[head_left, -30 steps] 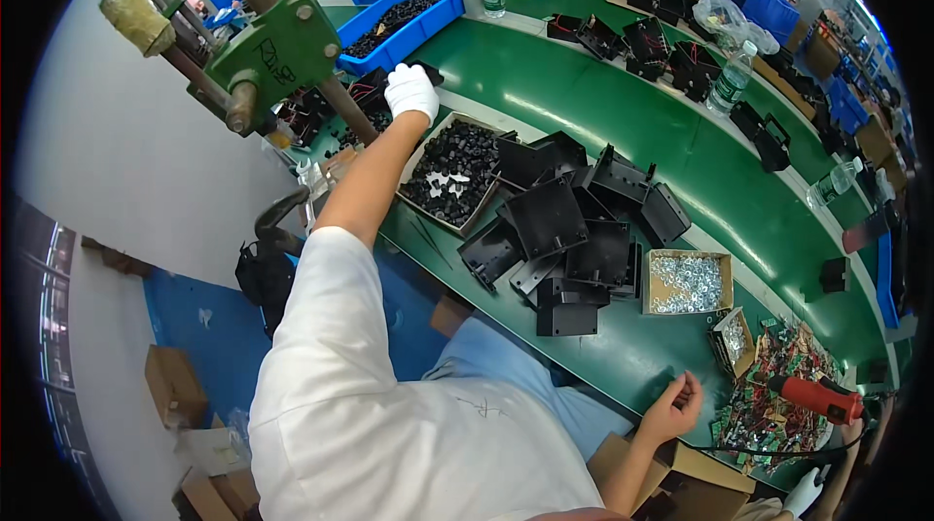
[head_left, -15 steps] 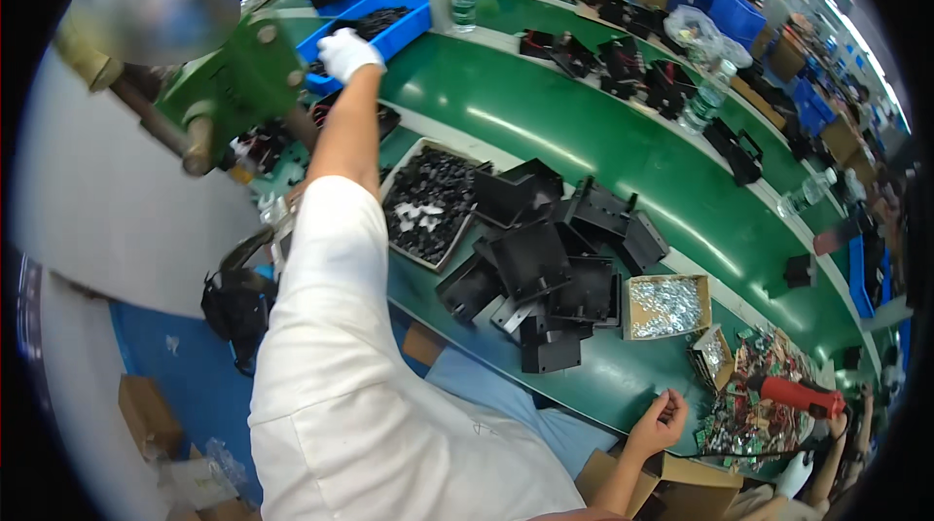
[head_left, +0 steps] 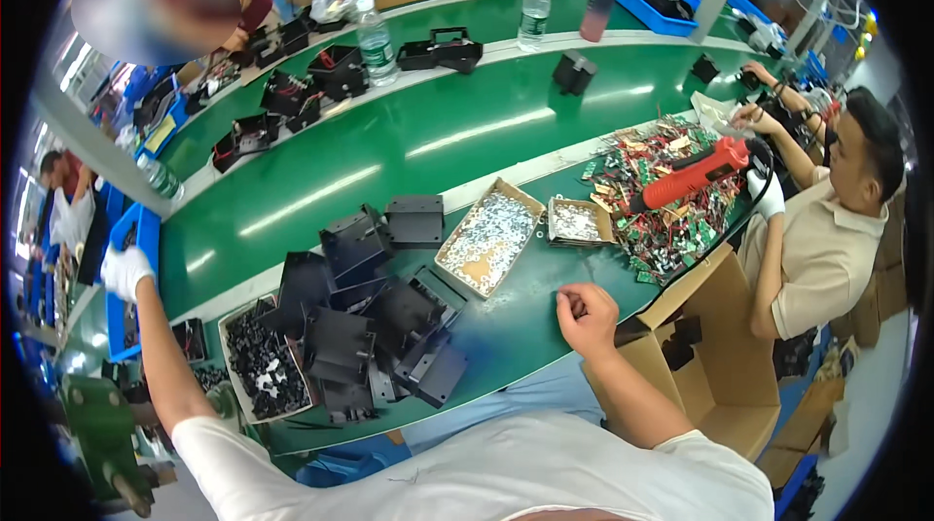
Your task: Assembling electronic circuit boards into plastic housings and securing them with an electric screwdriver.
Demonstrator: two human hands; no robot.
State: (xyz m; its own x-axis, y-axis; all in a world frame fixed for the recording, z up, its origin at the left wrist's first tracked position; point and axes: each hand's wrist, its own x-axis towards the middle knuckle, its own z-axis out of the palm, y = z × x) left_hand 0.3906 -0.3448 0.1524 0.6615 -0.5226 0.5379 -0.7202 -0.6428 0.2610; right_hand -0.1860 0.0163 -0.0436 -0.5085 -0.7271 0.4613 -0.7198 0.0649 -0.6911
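Note:
My left hand, in a white glove, is at the blue bin on the far left; its fingers are too blurred to read. Bare and curled closed, my right hand hovers above the green table's near edge, and whatever its fingers hold is hidden. Between the hands lies a heap of black plastic housings. To its left is a box of small black parts with a few white pieces on top. A cardboard tray of metal washers stands beyond my right hand, beside a smaller box of metal pieces.
At right, a red power tool extends over piled circuit boards and wires, near a co-worker's gloved hand. An open cardboard box stands below the table edge. Water bottles and black housings line the far ledge.
The view has swung to the right, showing more of the co-worker and the open box. My left hand stays by the blue bin; my right hand remains curled near the table edge.

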